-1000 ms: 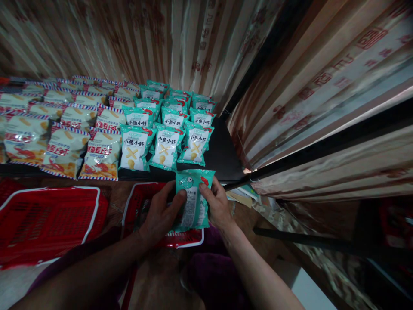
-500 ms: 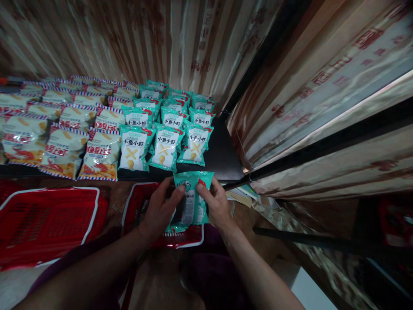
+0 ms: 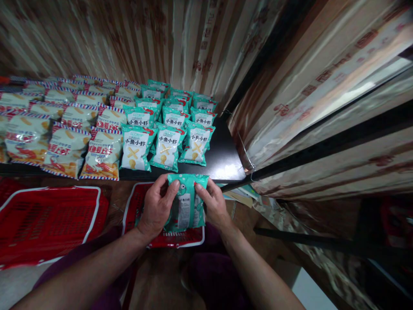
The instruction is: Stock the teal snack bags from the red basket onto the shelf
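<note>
Between my two hands is a teal snack bag point(image 3: 186, 206), its printed back with a text panel turned toward me. My left hand point(image 3: 158, 206) grips its upper left side, thumb across the front. On the upper right side my right hand point(image 3: 217, 202) pinches it the same way; the fingers behind the bag are hidden. The bag is held over a red basket point(image 3: 190, 237), just in front of the shelf edge. Beyond it, several teal and white snack bags point(image 3: 167, 148) stand in rows on the black shelf point(image 3: 222, 150), fronts facing me.
Left of the teal rows stand several cream bags with striped edges point(image 3: 101, 153). Another red basket point(image 3: 41, 224) with a white handle sits at lower left. A black metal frame bar point(image 3: 290, 150) and patterned curtains point(image 3: 193, 38) bound the shelf. Papers point(image 3: 240, 196) lie below its right end.
The held bag and both hands have shifted slightly left and down, and the bag's back shows more squarely. The view has moved a little; the shelf bags stand as before.
</note>
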The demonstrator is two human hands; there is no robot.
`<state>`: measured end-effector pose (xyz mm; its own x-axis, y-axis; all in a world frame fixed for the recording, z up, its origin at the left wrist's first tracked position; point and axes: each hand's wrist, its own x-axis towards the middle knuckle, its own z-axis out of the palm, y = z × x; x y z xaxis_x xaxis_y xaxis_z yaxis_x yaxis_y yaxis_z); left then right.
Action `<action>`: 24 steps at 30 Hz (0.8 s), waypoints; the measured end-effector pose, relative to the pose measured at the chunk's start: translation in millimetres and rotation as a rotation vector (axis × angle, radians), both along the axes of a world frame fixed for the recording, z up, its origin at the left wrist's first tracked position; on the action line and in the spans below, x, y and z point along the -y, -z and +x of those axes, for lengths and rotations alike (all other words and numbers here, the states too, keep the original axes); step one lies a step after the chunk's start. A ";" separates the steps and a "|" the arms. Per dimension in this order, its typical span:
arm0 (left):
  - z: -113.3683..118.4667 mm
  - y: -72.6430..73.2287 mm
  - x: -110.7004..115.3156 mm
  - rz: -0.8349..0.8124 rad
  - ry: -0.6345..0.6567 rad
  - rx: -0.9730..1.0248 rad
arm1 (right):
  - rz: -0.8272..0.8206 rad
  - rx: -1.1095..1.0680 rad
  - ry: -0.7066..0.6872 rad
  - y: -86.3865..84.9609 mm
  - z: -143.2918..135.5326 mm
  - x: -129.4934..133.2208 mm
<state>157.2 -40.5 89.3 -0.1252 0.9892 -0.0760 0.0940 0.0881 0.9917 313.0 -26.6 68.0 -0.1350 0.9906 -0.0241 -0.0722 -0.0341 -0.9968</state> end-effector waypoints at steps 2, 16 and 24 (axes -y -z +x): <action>-0.6 0.3 -0.2 0.003 -0.007 -0.010 | 0.000 0.020 0.003 -0.7 -0.6 -0.1; -9.5 1.7 1.1 -0.078 0.069 0.077 | -0.022 0.075 0.107 0.3 -7.3 -2.9; -12.5 5.1 9.9 -0.153 0.251 0.276 | -0.039 0.074 0.141 2.1 -9.8 -5.8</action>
<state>144.6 -50.4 84.2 0.1643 0.9613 -0.2214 -0.1365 0.2444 0.9600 303.2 -20.8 65.9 0.0084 0.9977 -0.0676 -0.0053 -0.0676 -0.9977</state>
